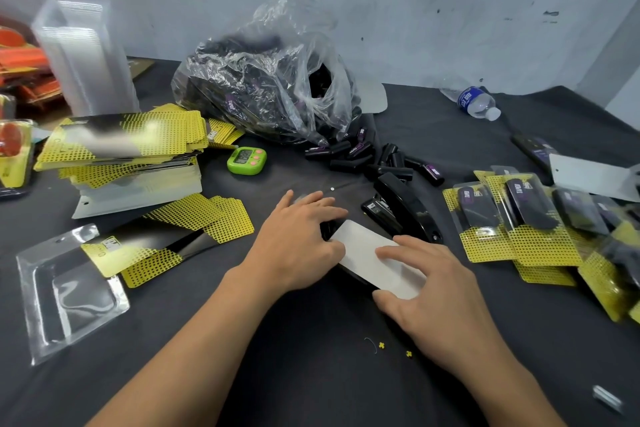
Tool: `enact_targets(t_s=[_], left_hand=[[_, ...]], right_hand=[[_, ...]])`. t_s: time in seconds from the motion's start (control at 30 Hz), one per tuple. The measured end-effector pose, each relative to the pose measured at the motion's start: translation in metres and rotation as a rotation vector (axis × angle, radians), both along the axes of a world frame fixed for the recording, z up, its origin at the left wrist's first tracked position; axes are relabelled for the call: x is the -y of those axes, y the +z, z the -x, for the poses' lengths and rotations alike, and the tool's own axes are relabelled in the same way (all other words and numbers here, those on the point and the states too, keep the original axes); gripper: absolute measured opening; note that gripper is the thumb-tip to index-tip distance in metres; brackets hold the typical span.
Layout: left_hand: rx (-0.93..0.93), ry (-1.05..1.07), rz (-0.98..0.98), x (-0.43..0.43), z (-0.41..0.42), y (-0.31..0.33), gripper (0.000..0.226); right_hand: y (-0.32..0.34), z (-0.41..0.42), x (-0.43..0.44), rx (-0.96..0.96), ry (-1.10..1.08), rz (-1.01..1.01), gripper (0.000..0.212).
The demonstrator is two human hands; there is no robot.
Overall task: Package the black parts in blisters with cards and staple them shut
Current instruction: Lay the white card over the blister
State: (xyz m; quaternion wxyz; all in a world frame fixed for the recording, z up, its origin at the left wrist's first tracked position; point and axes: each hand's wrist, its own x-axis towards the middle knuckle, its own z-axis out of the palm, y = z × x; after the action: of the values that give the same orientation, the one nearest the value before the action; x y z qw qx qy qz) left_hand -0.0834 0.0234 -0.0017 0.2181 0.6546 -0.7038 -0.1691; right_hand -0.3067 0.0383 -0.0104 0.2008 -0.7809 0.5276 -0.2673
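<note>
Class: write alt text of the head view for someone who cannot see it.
A left hand and right hand rest on a white-backed pack on a dark table. A black stapler lies beyond it, with finished packs at right and a bag of black parts behind.

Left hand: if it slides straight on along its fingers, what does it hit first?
Probably the black stapler, which lies up and to the right, just beyond the fingertips of the left hand. Depth is unclear from one view.
</note>
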Motion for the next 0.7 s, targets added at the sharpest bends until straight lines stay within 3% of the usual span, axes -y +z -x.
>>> enact_targets(t_s=[0.2, 0.37, 0.5, 0.7], left_hand=[[-0.185, -0.052, -0.039, -0.001, -0.01, 0.003, 0.072], [-0.476, 0.299, 0.045, 0.008, -0.031, -0.005, 0.045], [-0.713, 0.352, 0.028, 0.013, -0.039, -0.011, 0.043], [-0.805, 0.331, 0.007, 0.01, -0.04, -0.012, 0.048]], right_hand=[[-0.002, -0.004, 0.0, 0.049, -0.002, -0.047, 0.05], [-0.002, -0.007, 0.0, 0.042, 0.004, -0.032, 0.049], [-0.002, -0.007, 0.0, 0.041, 0.009, -0.026, 0.049], [-0.001, -0.011, 0.001, 0.048, 0.027, -0.013, 0.051]])
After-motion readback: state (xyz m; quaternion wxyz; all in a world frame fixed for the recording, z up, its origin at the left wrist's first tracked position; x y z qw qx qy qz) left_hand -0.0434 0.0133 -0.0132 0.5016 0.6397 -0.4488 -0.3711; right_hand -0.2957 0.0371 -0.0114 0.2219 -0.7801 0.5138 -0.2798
